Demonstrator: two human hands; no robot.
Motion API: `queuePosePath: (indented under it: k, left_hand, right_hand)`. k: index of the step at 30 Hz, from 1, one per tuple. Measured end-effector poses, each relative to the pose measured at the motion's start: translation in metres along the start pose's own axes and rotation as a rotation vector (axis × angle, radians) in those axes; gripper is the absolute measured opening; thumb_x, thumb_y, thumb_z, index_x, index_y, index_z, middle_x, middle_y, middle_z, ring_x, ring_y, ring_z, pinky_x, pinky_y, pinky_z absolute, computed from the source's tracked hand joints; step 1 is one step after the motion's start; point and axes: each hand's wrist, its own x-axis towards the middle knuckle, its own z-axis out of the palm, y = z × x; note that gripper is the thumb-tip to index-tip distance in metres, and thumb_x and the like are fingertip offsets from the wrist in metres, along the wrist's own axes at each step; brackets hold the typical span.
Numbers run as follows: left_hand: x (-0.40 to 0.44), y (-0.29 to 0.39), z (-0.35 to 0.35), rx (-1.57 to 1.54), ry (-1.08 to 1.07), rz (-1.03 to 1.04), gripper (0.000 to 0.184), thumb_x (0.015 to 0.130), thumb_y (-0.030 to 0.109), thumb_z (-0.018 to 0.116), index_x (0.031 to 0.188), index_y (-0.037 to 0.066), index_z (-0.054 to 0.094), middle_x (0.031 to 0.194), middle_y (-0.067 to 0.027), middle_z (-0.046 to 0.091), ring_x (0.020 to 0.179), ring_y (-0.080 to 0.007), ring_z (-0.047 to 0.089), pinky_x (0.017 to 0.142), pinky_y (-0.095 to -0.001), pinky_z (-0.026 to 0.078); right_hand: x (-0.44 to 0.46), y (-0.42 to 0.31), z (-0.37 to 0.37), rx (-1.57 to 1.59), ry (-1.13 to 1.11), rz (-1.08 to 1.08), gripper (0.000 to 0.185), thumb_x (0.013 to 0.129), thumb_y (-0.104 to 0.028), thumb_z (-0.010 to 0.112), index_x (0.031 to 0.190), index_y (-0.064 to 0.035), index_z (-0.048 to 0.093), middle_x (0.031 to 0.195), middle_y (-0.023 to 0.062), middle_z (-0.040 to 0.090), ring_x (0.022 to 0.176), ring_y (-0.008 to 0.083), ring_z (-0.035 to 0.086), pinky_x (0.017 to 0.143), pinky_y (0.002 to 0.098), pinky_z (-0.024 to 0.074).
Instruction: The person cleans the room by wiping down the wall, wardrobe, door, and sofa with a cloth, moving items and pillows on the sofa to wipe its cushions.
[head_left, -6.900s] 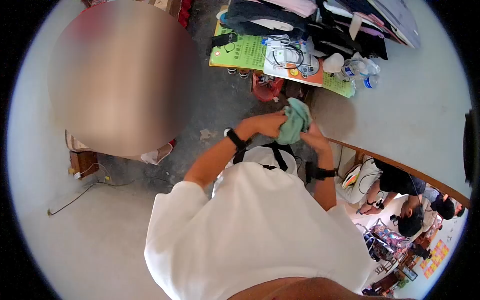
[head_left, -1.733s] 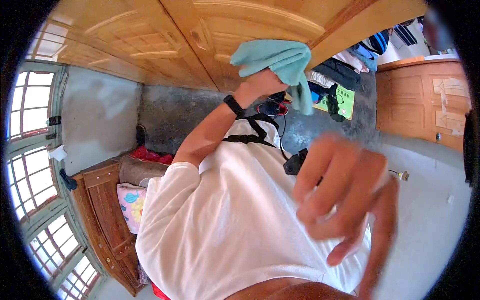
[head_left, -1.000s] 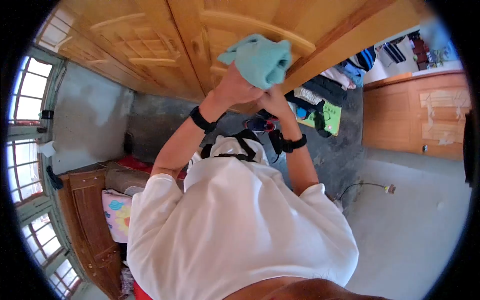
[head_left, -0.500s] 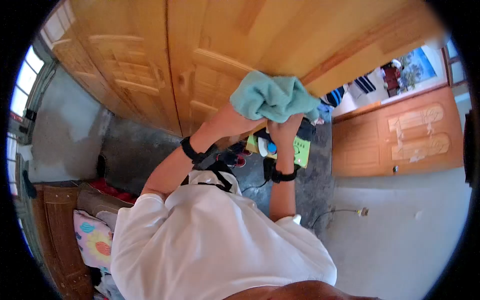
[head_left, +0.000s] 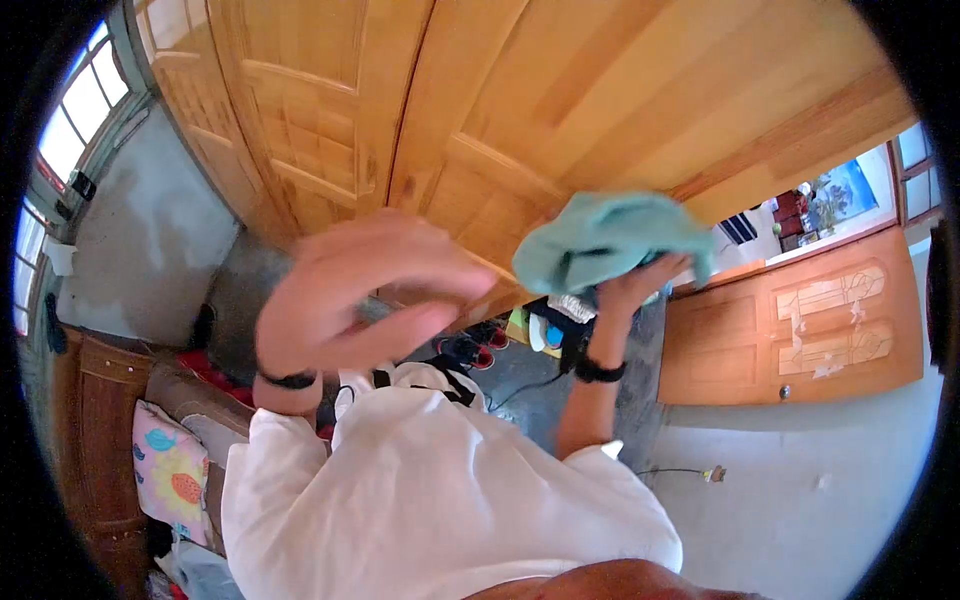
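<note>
The fingers of the right hand (head_left: pixel 640 283) grip the teal cloth (head_left: pixel 605 240), which bunches over them and droops at its right end. The left hand (head_left: pixel 345 270), blurred, holds nothing; its fingers curve apart from the thumb, leaving a gap. Both hands are in front of the wooden cabinet (head_left: pixel 600 90); whether the cloth touches its panel cannot be told.

Below the cloth, partly hidden by the right forearm, lie piled clothes (head_left: pixel 570 308) beside a green sheet (head_left: pixel 518 322). Dark shoes with red trim (head_left: pixel 472 350) sit on the floor between the forearms, and a black cable (head_left: pixel 525 390) runs near them.

The cabinet's right edge slants past the cloth toward a wooden door (head_left: pixel 790 320). Bare grey floor (head_left: pixel 255 275) shows beyond the left hand, bounded by the cabinet and a stained wall (head_left: pixel 150 230).

At far left are a barred window (head_left: pixel 85 110) and a floral cushion (head_left: pixel 172 470); a pale wall (head_left: pixel 780 490) fills the lower right.
</note>
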Motion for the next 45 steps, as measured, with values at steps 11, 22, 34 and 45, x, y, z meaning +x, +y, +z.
queuePosePath:
  k: [11, 22, 34, 45]
  left_hand:
    - [0.032, 0.061, 0.044, -1.751, -0.239, 1.282, 0.033, 0.105, 0.016, 0.038, 0.134, 0.004, 0.05, 0.131, -0.015, 0.057, 0.121, -0.0226, 0.054, 0.108, -0.0431, 0.04]
    - [0.025, 0.06, 0.036, -1.421, 0.077, 1.277, 0.022, 0.1, 0.022, 0.043, 0.111, 0.007, 0.054, 0.111, -0.0128, 0.06, 0.105, -0.0234, 0.055, 0.102, -0.045, 0.039]
    - [0.036, 0.072, 0.022, -0.444, 0.733, 0.941, 0.022, 0.094, 0.029, 0.049, 0.087, 0.011, 0.059, 0.09, -0.0104, 0.063, 0.087, -0.0242, 0.057, 0.097, -0.0471, 0.038]
    - [0.065, 0.1, 0.011, -0.113, 0.863, 0.883, 0.036, 0.092, 0.037, 0.052, 0.07, 0.011, 0.06, 0.08, -0.0082, 0.067, 0.07, -0.0227, 0.058, 0.086, -0.0422, 0.043]
  right_hand:
    - [-0.024, -0.057, 0.06, -0.065, -0.533, -0.318, 0.06, 0.069, -0.027, 0.074, 0.126, -0.015, 0.061, 0.142, 0.0159, 0.05, 0.136, 0.0344, 0.042, 0.114, 0.0579, 0.0218]
    - [0.023, 0.023, -0.025, -0.164, -0.194, -0.285, 0.038, 0.081, -0.012, 0.063, 0.119, -0.0046, 0.062, 0.123, 0.019, 0.056, 0.123, 0.0441, 0.046, 0.101, 0.0555, 0.0382]
    - [0.126, 0.031, -0.027, -0.178, -0.23, -0.714, 0.018, 0.079, -0.014, 0.064, 0.096, -0.0189, 0.068, 0.112, 0.0065, 0.064, 0.114, 0.0307, 0.059, 0.107, 0.0546, 0.0396]
    - [0.266, 0.047, -0.077, 0.384, -0.044, -0.295, 0.044, 0.082, -0.013, 0.069, 0.125, -0.0057, 0.061, 0.134, 0.0209, 0.057, 0.124, 0.0415, 0.051, 0.106, 0.0475, 0.0392]
